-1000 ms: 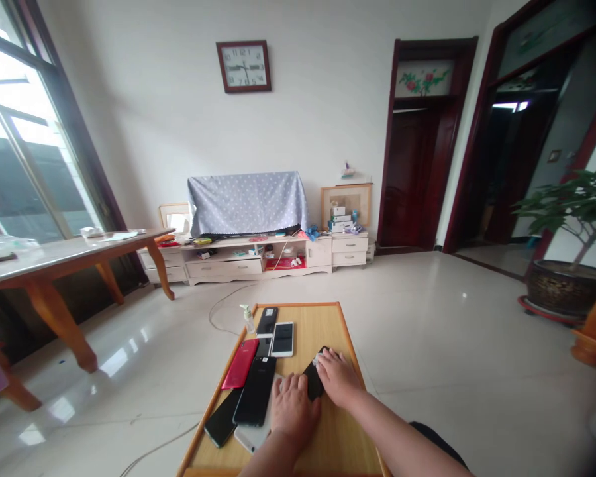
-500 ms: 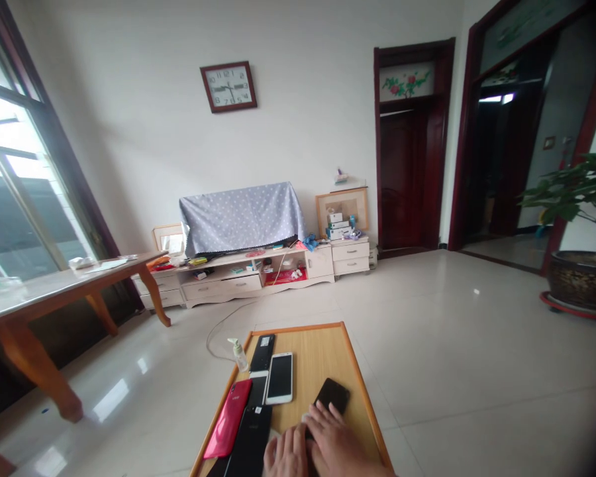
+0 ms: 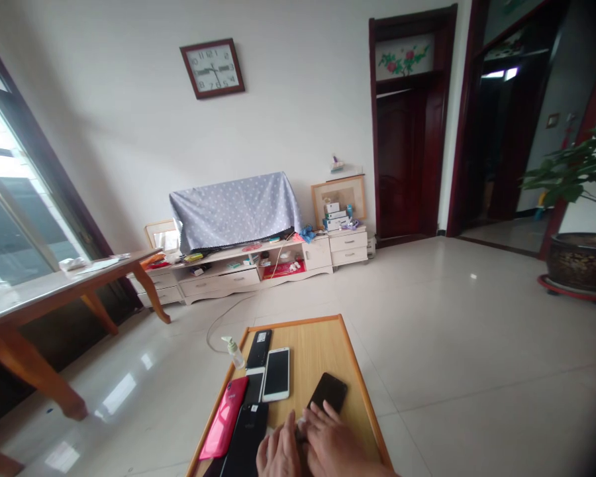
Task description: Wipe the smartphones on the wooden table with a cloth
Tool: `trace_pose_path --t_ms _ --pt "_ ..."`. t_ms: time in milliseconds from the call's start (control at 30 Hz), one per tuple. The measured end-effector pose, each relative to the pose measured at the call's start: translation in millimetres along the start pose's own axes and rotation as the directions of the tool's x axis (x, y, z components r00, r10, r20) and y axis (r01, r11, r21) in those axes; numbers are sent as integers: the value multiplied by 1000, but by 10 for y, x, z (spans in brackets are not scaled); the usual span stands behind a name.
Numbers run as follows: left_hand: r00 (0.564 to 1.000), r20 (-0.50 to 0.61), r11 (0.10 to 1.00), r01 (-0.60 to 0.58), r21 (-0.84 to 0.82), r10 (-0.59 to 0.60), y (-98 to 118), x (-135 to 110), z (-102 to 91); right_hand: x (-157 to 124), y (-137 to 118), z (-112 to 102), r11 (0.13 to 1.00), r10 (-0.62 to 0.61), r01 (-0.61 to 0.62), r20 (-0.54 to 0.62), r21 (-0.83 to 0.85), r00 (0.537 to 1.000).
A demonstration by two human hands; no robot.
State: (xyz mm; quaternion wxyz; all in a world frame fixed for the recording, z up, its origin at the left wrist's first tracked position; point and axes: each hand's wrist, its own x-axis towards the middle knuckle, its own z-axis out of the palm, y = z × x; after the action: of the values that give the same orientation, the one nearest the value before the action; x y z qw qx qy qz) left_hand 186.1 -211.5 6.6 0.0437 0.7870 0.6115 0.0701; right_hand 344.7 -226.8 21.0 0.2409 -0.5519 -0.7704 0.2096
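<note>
A dark phone (image 3: 330,392) lies slanted on the small wooden table, its near end covered by my right hand (image 3: 334,442). That hand's fingers are stretched out over the phone. Close beside it, my left hand (image 3: 281,452) has its fingers bent and pressed together. Something small and pale (image 3: 298,425) shows between the hands, too hidden to name. To their left lie a black phone (image 3: 248,430), a glossy red phone (image 3: 226,416) and a white phone with a dark screen (image 3: 277,374). Farther back is another black phone (image 3: 259,348), and a white-edged phone (image 3: 255,384) sits partly covered.
A pump bottle (image 3: 234,352) stands at the left edge of the wooden table (image 3: 314,331). A larger table (image 3: 114,268) is at left, a low TV cabinet (image 3: 223,281) along the wall. A potted plant (image 3: 583,262) stands at right; a cable (image 3: 218,321) crosses the floor.
The view has tilted slightly down and right. My left index finger now points up more, and my right hand sits a little lower on the dark phone, showing more of it.
</note>
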Motion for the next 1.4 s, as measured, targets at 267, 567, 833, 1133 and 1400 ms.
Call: trace_pose_path --t_ms 267,567,833,1133,1400 --pt "999 -47 1000 3 -21 -4 115 -74 -90 147 256 -259 986 146 -154 -117 -65 982" --pt "1000 20 1000 19 -22 -18 65 -63 -94 4 -106 -43 999 -3 4 -42 33 999" --pt "999 -44 996 -14 -90 10 33 -87 -176 288 131 -267 956 248 -261 -103 -131 963" --pt "999 28 993 -38 -111 41 -171 -38 -149 96 -502 39 995 87 -84 40 -62 995" --pt "999 -18 991 -35 -132 33 -109 -47 -182 332 -186 -173 964 231 -231 -16 -128 973"
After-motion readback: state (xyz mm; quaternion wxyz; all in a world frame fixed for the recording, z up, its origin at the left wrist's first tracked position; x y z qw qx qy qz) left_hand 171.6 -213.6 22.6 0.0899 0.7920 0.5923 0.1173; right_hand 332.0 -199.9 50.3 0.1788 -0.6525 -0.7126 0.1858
